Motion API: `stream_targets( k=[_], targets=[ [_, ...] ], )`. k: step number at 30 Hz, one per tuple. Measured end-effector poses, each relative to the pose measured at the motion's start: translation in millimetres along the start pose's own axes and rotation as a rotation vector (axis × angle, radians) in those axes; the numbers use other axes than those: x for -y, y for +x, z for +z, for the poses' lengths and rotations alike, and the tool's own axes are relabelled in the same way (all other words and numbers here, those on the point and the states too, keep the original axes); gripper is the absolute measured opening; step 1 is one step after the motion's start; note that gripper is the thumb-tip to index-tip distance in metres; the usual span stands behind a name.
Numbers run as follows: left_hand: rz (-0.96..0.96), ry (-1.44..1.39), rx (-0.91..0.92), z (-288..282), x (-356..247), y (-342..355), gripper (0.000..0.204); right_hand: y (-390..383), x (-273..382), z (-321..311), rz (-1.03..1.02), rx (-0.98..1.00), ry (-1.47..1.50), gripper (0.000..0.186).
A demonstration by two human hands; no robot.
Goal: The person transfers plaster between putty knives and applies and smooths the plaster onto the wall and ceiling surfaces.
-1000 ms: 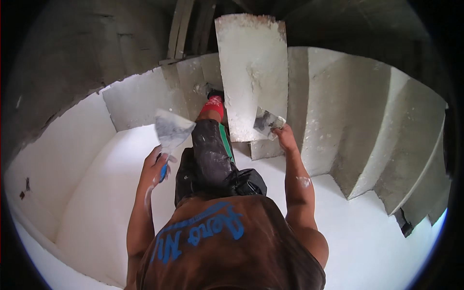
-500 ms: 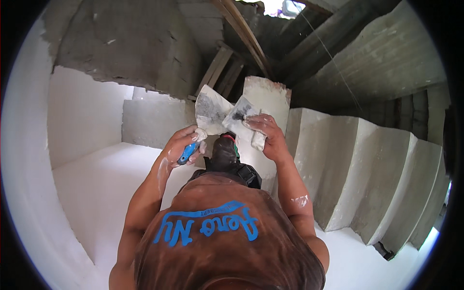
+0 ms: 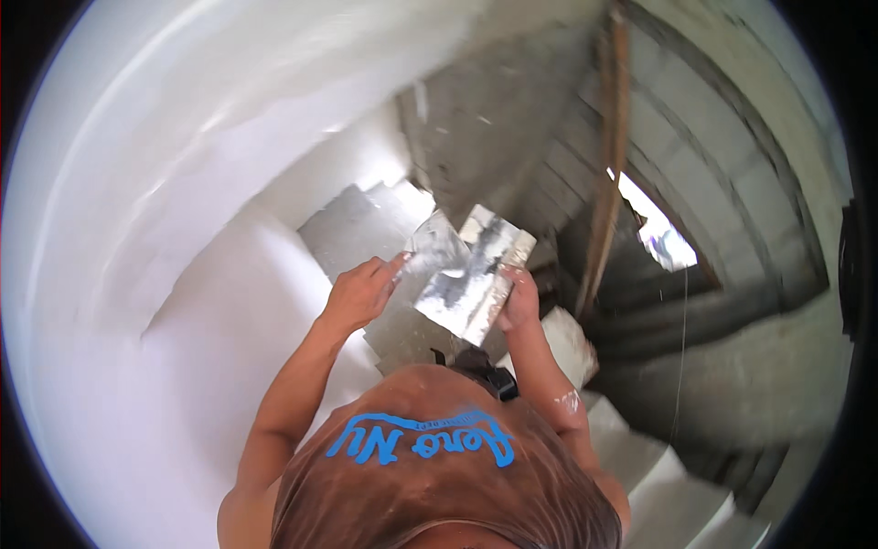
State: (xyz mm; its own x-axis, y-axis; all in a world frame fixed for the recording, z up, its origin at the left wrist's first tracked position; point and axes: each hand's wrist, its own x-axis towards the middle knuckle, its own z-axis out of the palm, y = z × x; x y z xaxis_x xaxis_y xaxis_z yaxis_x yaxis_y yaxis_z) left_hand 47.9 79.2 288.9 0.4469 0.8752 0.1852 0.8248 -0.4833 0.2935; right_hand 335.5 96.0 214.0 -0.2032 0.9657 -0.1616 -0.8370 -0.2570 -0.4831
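My left hand [image 3: 364,291] is closed round a putty knife whose handle is hidden in the palm; the index finger lies along its blade [image 3: 437,245]. In my right hand [image 3: 519,300] is a wide, flat metal plastering blade [image 3: 468,279], gripped at its right edge and streaked with white and grey filler. The putty knife's blade meets or overlaps the left side of the wide blade; whether they touch I cannot tell. Both tools are held up in front of my chest. White smears mark my right forearm.
Smooth white wall [image 3: 238,274] curves along the left. Concrete steps [image 3: 631,457] lie at the lower right, and grey steps [image 3: 352,229] show beyond my left hand. A wooden beam [image 3: 608,165] stands at the far right, near an opening [image 3: 658,229] with daylight.
The view has swung left, bringing more white wall in. The wide blade has turned to show its broad face. The putty knife's blue handle, visible before, is now hidden.
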Motion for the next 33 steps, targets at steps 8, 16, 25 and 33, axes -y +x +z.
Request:
stream_targets(
  k=[8, 16, 25, 33],
  targets=[
    [-0.769, -0.372, -0.377, 56.1, 25.2, -139.6, 0.041, 74.6, 30.1, 199.2, -0.731, 0.305, -0.835, 0.026],
    [-1.008, -0.563, -0.310, 92.5, -3.5, -186.4, 0.042, 73.3, 33.0, 334.6, -0.843, 0.079, -1.309, 0.026],
    [-0.937, -0.585, -0.345, 83.1, 9.9, -170.7, 0.041, 89.3, -51.9, 339.9, -1.397, 0.152, -1.727, 0.048],
    [-0.781, -0.565, -0.440, 85.3, 15.2, -153.9, 0.040, 0.4, -125.4, 352.8, -1.157, 0.886, -1.416, 0.057]
  ],
)
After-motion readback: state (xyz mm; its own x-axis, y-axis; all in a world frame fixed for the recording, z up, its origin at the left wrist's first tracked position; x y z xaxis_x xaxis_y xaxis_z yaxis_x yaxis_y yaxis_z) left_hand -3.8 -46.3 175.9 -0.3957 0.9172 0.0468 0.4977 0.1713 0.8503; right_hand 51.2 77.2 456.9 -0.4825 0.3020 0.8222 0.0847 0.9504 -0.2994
